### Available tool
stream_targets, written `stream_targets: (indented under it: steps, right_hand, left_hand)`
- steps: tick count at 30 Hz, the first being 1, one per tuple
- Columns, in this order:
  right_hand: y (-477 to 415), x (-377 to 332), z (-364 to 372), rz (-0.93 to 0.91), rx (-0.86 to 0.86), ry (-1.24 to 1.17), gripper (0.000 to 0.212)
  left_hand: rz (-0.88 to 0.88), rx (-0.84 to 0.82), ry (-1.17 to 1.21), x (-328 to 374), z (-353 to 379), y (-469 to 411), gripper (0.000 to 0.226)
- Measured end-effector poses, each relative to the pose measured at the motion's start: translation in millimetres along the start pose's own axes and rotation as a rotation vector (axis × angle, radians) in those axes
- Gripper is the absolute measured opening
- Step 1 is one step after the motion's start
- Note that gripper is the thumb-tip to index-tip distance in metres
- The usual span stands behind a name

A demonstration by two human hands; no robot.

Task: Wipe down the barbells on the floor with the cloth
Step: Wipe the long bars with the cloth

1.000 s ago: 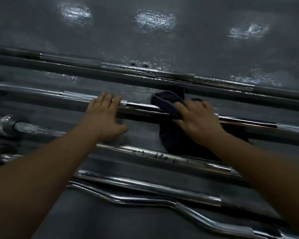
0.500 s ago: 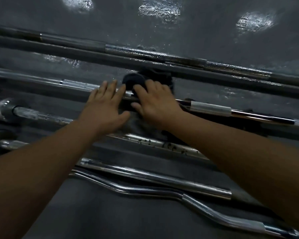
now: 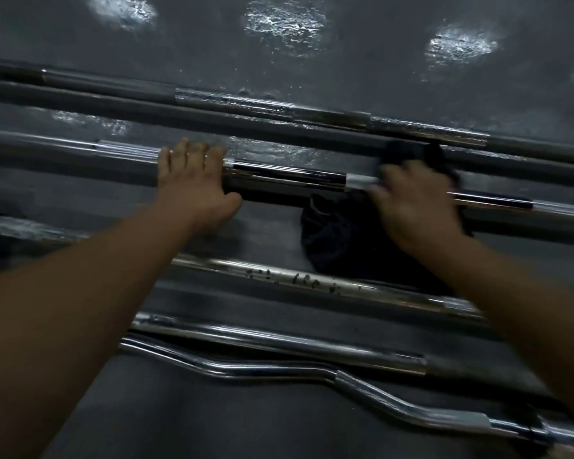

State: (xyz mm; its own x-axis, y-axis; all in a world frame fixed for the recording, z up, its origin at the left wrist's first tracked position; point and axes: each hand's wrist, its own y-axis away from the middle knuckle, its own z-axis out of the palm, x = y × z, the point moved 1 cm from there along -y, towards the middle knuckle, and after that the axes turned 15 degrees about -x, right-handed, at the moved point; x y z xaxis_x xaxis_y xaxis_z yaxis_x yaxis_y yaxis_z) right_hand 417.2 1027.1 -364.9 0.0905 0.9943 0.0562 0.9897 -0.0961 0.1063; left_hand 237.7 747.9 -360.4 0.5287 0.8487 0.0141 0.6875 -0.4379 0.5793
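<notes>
Several steel barbells lie side by side on a dark floor. My left hand (image 3: 193, 190) rests flat on the second barbell from the back (image 3: 289, 175), fingers spread over the shaft. My right hand (image 3: 415, 207), blurred by motion, presses a dark cloth (image 3: 338, 236) against the same bar further right. The cloth drapes over the bar, and part of it hangs onto the floor on the near side. Another fold shows above my right fingers.
A long grey bar (image 3: 272, 107) lies at the back. In front of the wiped bar are a chrome bar with dark marks (image 3: 312, 283), a straight chrome bar (image 3: 279, 342) and a curl bar (image 3: 362, 385). The dark floor (image 3: 345, 54) shows bright reflections.
My right hand has slid the cloth to the right along the bar, away from my left hand. The left hand has stayed in place on the bar.
</notes>
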Motion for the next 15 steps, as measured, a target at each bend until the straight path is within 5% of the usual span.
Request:
stream_targets:
  steps: [5,8,12,15]
  right_hand:
    - [-81.6,-144.9,-4.1,-0.107,-0.133,-0.184,0.07]
    - [-55.5,-115.7,-6.3,-0.157,-0.159,-0.171,0.057]
    - [25.0,-23.2,5.7,0.093,-0.183,-0.15,0.047]
    - [41.4,-22.1,1.8,0.252,-0.24,-0.193,0.05]
  left_hand:
    - [0.012,-0.032,0.006,-4.5,3.7,16.7,0.094]
    - [0.062,-0.049,0.031,-9.2,7.0,38.5,0.093]
    - [0.133,0.002,-0.041,-19.7,5.2,54.9,0.082]
    - [0.17,0.014,-0.014,-12.7,16.0,43.5,0.066]
